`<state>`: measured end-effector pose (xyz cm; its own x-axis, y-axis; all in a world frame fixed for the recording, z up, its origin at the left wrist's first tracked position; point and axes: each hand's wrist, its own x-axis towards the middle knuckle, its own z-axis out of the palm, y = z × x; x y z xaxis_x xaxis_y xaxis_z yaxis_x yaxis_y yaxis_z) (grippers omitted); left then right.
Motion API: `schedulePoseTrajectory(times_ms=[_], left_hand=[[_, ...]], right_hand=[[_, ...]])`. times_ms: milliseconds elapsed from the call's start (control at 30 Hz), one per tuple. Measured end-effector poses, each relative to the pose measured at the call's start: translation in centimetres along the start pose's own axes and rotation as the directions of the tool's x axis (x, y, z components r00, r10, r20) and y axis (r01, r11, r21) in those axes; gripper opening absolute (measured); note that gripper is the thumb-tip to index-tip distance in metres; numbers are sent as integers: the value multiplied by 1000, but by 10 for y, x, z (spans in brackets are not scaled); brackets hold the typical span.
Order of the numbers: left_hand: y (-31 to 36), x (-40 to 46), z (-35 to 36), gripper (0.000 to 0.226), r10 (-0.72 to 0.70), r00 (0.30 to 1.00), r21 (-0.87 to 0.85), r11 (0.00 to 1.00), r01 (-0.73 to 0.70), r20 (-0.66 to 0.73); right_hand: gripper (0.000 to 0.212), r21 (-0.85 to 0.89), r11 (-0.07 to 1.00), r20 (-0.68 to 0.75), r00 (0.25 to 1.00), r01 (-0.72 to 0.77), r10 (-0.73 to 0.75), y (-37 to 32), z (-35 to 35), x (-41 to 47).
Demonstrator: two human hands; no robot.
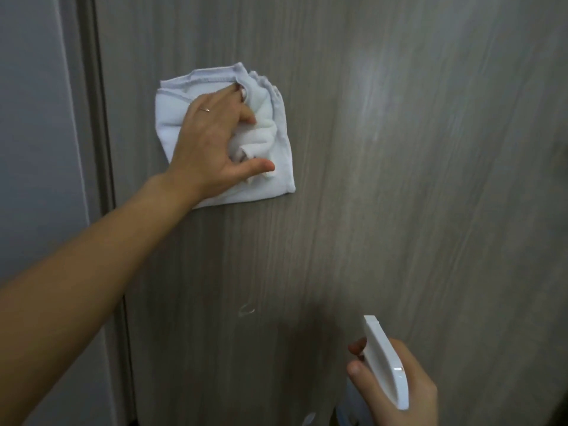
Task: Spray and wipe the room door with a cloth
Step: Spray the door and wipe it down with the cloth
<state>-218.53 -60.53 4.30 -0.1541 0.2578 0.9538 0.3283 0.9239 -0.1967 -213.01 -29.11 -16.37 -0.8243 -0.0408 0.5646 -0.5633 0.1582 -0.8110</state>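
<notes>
Task looks mid-way, by my read. The left hand (212, 139) presses a white cloth (226, 135) flat vs. the door (399, 179), up at approx. 10 o'clock in the view. Its fingers are spread and slightly bent, thumb out to 3 o'clock, tips digging into bunched folds at the cloth's centre: pressing more than gripping.

The right hand (396, 385) sits at 5 o'clock, fingers curled round the white head of a spray bottle (385, 361), nozzle aimed up at the door. The bottle body is mostly out of view.

Done so far, judging by the door: a pale hazy streak at approx. 1 o'clock could be wet film or just light glare, can't tell which. One small droplet mark (246, 310) shows low at 6 o'clock, so some spray has prob. landed. Left to do: most of the panel, esp. the lower and right parts, shows no clear wipe trace.

Materials: door is grey wood-grain laminate, smooth, vertical streaks, faint sheen. Cloth is soft terry or microfibre w/ stitched hems, folded roughly square, crumpled in the middle. Spray head is hard glossy plastic, angular. A darker door frame (98, 149) runs along the left edge at 9 o'clock, w/ a plain pale wall (30, 149) beyond it.
</notes>
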Motion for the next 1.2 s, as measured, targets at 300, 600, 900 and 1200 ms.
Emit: schedulePoseTrajectory(times_ms=[300,600,900,1200], left_hand=[[-10,1,13,87,56,998,399,916,-47,-10],[-13,-85,20,76,-1,1000,409,913,0,3],[-32,-182,18,71,3,998,393,919,-28,65],[-32,-181,20,70,13,998,384,923,-36,61]], right_hand=[[41,3,1000,17,999,27,-27,-4,12,8],[61,35,999,131,991,-31,27,23,54,-14],[60,-66,996,182,981,-57,69,49,117,-43],[59,-86,996,131,990,-39,50,53,130,-43]])
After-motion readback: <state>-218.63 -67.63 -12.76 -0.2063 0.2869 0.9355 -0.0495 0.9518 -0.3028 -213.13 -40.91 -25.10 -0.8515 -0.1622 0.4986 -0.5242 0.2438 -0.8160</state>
